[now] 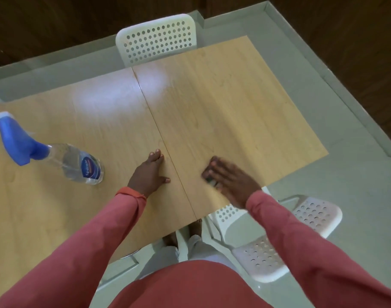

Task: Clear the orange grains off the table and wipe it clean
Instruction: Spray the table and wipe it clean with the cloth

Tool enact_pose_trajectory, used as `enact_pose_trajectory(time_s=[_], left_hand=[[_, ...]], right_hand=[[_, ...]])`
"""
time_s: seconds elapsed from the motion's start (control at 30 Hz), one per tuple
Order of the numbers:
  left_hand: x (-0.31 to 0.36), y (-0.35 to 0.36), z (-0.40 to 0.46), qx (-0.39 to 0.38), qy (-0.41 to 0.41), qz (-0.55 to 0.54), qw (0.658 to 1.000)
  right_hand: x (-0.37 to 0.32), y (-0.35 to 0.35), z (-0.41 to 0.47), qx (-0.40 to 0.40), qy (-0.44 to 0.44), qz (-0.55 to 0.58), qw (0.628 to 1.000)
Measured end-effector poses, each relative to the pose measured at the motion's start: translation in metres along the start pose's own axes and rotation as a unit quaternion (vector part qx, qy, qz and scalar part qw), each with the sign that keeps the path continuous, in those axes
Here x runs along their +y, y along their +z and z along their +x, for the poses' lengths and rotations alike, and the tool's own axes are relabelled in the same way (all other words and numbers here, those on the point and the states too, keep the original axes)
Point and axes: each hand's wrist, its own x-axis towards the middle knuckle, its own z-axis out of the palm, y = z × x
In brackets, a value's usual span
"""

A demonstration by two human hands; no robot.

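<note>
Table (234, 103) is bare light wood; a spray bottle (74, 162) of clear liquid stands on its left part. Left hand (151, 174) rests flat, fingers relaxed. Right hand (230, 178), blurred, presses a dark cloth (209, 174) flat-fingered.

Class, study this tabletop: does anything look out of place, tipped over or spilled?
Yes. The clear spray bottle with a blue trigger head lies on its side on the light wooden table, left of both hands, rather than standing upright. No spill or orange grains show.

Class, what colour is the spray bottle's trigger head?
Blue, on the spray bottle, head view.
</note>
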Motion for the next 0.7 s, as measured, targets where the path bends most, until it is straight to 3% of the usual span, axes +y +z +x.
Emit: enact_pose_trajectory(time_s=[0.1,0.17,0.23,0.37,0.47,0.53,0.63,0.7], left_hand=[[0.001,0.0,0.001,0.002,-0.001,0.001,1.0],[0.002,-0.001,0.001,0.003,0.0,0.004,1.0],[0.002,-0.004,0.002,0.005,0.004,0.016,1.0],[-0.003,-0.024,0.013,0.05,-0.016,0.015,0.999],[-0.011,-0.039,0.022,0.06,-0.049,-0.015,0.997],[-0.019,-0.046,0.028,0.031,-0.083,-0.036,0.995],[-0.025,-0.05,0.034,-0.004,-0.103,-0.031,0.994],[-0.025,-0.049,0.036,-0.008,-0.108,-0.027,0.994]], right_hand=[[0.069,-0.014,0.021,-0.004,0.251,0.048,0.967],[0.081,-0.026,0.056,-0.009,0.326,0.076,0.942],[0.053,-0.039,0.088,-0.007,0.277,0.062,0.959],[-0.036,-0.037,0.073,0.008,0.047,0.05,0.998],[-0.017,-0.012,0.035,-0.034,-0.051,0.073,0.995],[0.023,-0.01,0.034,-0.032,-0.024,0.039,0.998],[0.07,-0.025,0.077,-0.014,0.171,0.065,0.983],[0.084,-0.037,0.124,-0.013,0.246,0.063,0.967]])
